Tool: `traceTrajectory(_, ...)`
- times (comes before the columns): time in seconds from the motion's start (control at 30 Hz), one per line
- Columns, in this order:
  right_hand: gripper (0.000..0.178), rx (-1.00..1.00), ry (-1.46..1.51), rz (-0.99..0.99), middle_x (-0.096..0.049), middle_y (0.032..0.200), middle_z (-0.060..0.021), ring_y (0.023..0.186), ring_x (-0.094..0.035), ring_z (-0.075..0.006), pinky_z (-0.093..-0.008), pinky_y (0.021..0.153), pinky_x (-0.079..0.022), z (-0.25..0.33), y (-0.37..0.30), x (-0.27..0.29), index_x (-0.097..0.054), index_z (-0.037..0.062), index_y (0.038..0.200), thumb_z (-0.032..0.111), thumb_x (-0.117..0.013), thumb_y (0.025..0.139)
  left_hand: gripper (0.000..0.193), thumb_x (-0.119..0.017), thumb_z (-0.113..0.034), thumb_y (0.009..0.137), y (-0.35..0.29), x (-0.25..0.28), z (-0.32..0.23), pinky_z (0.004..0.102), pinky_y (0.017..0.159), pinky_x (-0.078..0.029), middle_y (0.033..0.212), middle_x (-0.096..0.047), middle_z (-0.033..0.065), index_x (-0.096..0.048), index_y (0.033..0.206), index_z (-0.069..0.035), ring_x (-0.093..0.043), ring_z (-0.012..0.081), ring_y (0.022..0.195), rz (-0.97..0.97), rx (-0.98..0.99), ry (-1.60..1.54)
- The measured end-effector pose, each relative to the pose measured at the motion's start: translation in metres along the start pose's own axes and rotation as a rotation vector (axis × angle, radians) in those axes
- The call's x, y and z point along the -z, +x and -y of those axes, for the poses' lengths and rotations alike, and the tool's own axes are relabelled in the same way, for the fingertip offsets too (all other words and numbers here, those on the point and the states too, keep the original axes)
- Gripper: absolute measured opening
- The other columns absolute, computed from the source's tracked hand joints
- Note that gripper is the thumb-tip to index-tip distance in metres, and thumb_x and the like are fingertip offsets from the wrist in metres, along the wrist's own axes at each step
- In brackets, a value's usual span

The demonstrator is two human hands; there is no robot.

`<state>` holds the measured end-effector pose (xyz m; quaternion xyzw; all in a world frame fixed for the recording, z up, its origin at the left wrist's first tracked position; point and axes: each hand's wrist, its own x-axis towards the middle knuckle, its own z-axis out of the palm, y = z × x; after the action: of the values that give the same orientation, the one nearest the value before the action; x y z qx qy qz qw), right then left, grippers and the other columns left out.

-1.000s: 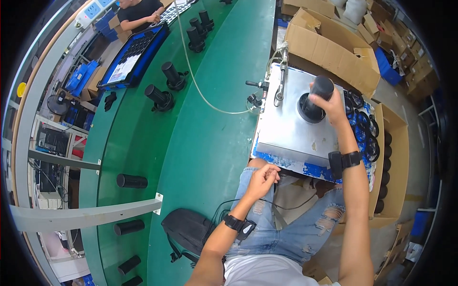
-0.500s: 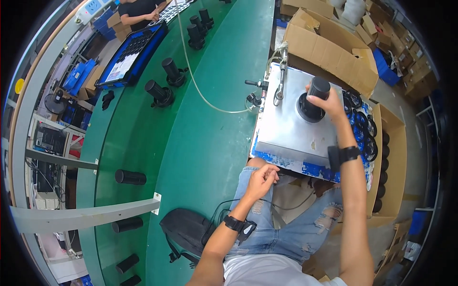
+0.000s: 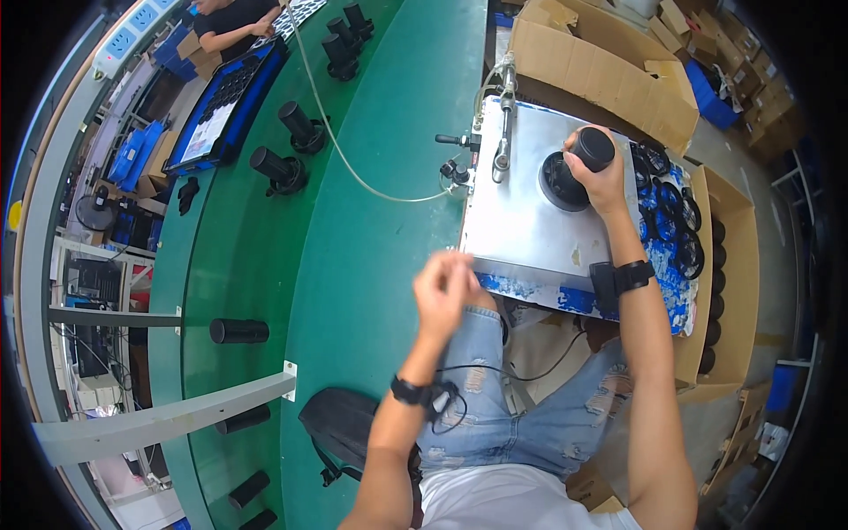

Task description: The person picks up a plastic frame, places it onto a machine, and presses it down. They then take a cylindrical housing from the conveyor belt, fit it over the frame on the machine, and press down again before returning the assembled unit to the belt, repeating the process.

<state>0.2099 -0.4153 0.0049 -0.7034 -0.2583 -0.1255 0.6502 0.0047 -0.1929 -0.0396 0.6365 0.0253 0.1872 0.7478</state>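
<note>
A black cylindrical part (image 3: 593, 148) with a wide round base (image 3: 560, 187) stands slightly tilted on a silver metal box (image 3: 517, 225). My right hand (image 3: 604, 181) is wrapped round the cylinder's upper part, thumb in front. Off the box's near left corner hovers my left hand (image 3: 442, 296), its fingers bent and blurred by motion; whether anything is in them cannot be made out. A metal pneumatic tool (image 3: 506, 119) with a clear hose rests along the box's left side. Black rings (image 3: 667, 208) lie on the blue, worn surface to the right of the box.
Several similar cylinders with bases (image 3: 278, 170) stand along the green table (image 3: 380, 238); others without bases, like this plain cylinder (image 3: 239, 331), lie there. A black bag (image 3: 340, 424) lies near me. Cardboard boxes (image 3: 601, 75) flank the work surface. Across the table works another person (image 3: 234, 31).
My left hand has risen from above my lap, forward and left to the work surface's corner. My right hand keeps its hold, and the cylinder now leans more to the right. The view has shifted slightly.
</note>
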Motion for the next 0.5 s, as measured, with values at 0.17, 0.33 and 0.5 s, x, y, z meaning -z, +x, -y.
traceTrajectory(0.17, 0.033, -0.012, -0.046, -0.026, -0.061, 0.092, -0.0047, 0.086, -0.058, -0.0136, -0.0282, 0.083, -0.046, 0.001, -0.003, 0.003, -0.053, 0.0048, 0.104, 0.004, -0.068, 0.076, 0.018, -0.055, -0.017, 0.093, 0.148, 0.007, 0.005, 0.0250, 0.062, -0.046, 0.082, -0.065, 0.0047, -0.062, 0.102, -0.003, -0.060, 0.0109, 0.072, -0.076, -0.086, 0.224)
traceTrajectory(0.33, 0.033, -0.032, -0.006, 0.047, -0.060, 0.091, -0.0048, 0.087, -0.058, -0.0139, -0.0284, 0.084, -0.046, 0.004, -0.001, 0.001, -0.053, 0.0057, 0.104, 0.006, -0.068, 0.074, 0.032, -0.055, -0.023, 0.089, 0.238, 0.025, 0.061, 0.0393, 0.086, -0.049, 0.100, -0.068, 0.0166, -0.062, 0.112, -0.002, -0.064, 0.0310, 0.095, -0.058, -0.243, 0.905)
traceTrajectory(0.5, 0.034, -0.022, 0.010, 0.056, -0.060, 0.091, -0.0055, 0.086, -0.057, -0.0144, -0.0289, 0.084, -0.046, 0.004, 0.001, -0.003, -0.052, 0.0063, 0.103, 0.006, -0.068, 0.073, 0.039, -0.047, -0.032, 0.091, 0.263, 0.040, 0.090, 0.0444, 0.099, -0.043, 0.109, -0.065, 0.0219, -0.063, 0.115, -0.004, -0.057, 0.0362, 0.111, 0.023, -0.160, 1.106)
